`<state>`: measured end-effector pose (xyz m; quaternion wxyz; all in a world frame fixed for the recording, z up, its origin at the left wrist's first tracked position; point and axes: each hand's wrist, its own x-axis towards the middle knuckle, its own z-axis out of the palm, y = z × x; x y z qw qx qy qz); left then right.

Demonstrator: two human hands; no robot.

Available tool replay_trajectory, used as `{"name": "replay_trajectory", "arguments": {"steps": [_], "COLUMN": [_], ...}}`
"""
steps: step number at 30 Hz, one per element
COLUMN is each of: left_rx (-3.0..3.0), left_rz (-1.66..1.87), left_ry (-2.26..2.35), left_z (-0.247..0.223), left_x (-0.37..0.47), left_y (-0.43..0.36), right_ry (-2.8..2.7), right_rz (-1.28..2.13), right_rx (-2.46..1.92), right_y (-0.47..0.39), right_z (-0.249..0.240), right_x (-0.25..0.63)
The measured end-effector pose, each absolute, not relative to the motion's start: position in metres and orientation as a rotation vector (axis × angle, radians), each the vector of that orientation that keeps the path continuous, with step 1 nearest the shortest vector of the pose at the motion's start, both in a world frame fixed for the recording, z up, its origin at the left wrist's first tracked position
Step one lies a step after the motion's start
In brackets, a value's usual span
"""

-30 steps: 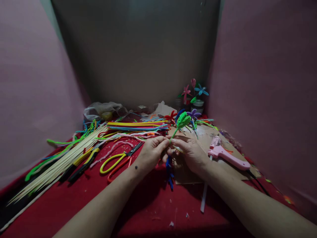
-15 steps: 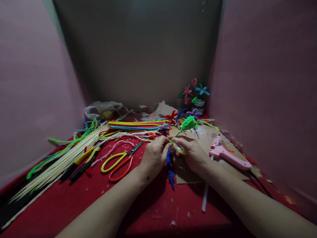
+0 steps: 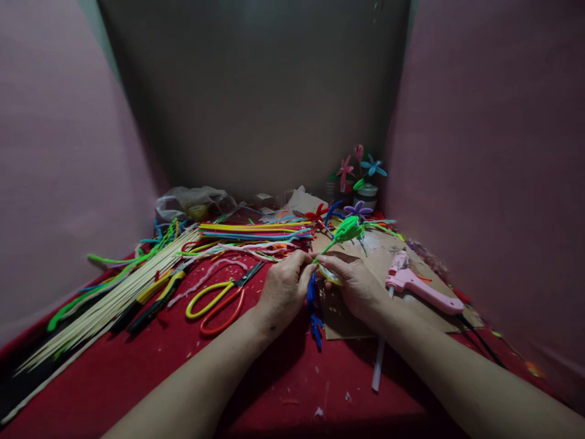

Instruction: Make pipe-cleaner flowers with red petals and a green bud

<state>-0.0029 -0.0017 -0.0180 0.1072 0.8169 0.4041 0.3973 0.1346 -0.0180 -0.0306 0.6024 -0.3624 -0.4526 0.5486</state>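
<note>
Between my hands a green pipe-cleaner flower [image 3: 348,229] leans up to the right on its green stem. My left hand [image 3: 287,281] pinches the lower stem between thumb and fingers. Close against it, my right hand [image 3: 355,280] is closed on a roll of tape [image 3: 329,275], pale with a yellow core, its thumb near the stem. The fingertips partly hide the stem and the tape's end. Blue pipe cleaners [image 3: 315,314] show below the hands, by the edge of a cardboard sheet [image 3: 347,323].
Scissors [image 3: 226,299], pliers [image 3: 158,299] and a bundle of wooden sticks [image 3: 119,299] are left of my hands. A pink glue gun [image 3: 423,289] rests on the cardboard, a glue stick [image 3: 379,366] projecting towards me. Pipe cleaners [image 3: 256,230] and finished flowers [image 3: 372,166] are behind.
Both hands hold almost the same place. The green flower has shifted very slightly downward and the tape roll has tilted a little.
</note>
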Motion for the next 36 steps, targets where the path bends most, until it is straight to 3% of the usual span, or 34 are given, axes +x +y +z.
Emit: {"name": "replay_trajectory", "arguments": {"steps": [19,27,36], "left_rx": [2.110,1.447,1.165], "left_rz": [1.224,0.960,0.822], "left_ry": [1.111,0.867,0.578], "left_z": [-0.013,-0.007,-0.010], "left_x": [-0.001,0.002,0.000], "left_y": [-0.007,-0.008,-0.003], "right_ry": [-1.107,-1.066,-1.041], "right_rz": [1.289,1.408,1.422], "right_rx": [-0.877,-0.744,-0.726], "right_y": [-0.017,-0.015,-0.015], "right_z": [-0.031,-0.026,-0.025], "right_x": [0.135,0.134,0.134]}}
